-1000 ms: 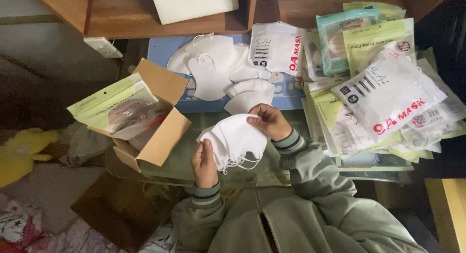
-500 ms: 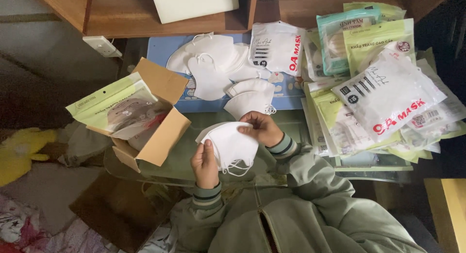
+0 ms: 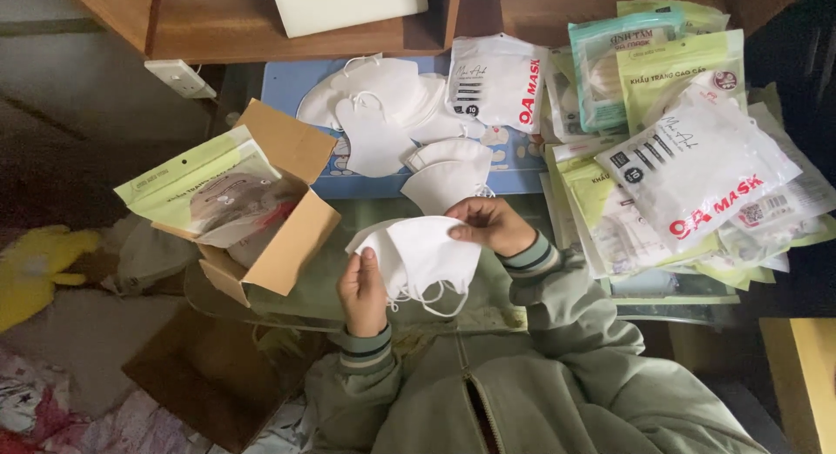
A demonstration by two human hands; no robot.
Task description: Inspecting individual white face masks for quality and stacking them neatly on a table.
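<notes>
Hands: left hand (image 3: 363,290) and right hand (image 3: 492,225) are both gripping a folded white fabric face mask (image 3: 424,255), held above the near edge of the glass-topped worktop (image 3: 348,255).
Left fingers: closed on the mask's left edge, thumb lying up along the cloth.
Right fingers: pinching the mask's upper right edge, curled shut over the fold.
Mask: spreading between the two sets of fingers, its white ear loops (image 3: 433,299) hanging just below them.
Beyond the fingers: a loose pile of white masks (image 3: 392,106) is lying on a pale blue patterned mat (image 3: 505,154), with two more folded white masks (image 3: 448,171) lying just past the right fingers.
Left of the left fingers: an open brown cardboard box (image 3: 279,215) is holding a pale green plastic mask packet (image 3: 205,188).
Right of the right fingers: a heap of white and green sealed mask packets (image 3: 688,158) is overlapping across the worktop.
Sleeves: grey-green jacket cuffs with striped ribbing (image 3: 531,255) are covering both wrists.
</notes>
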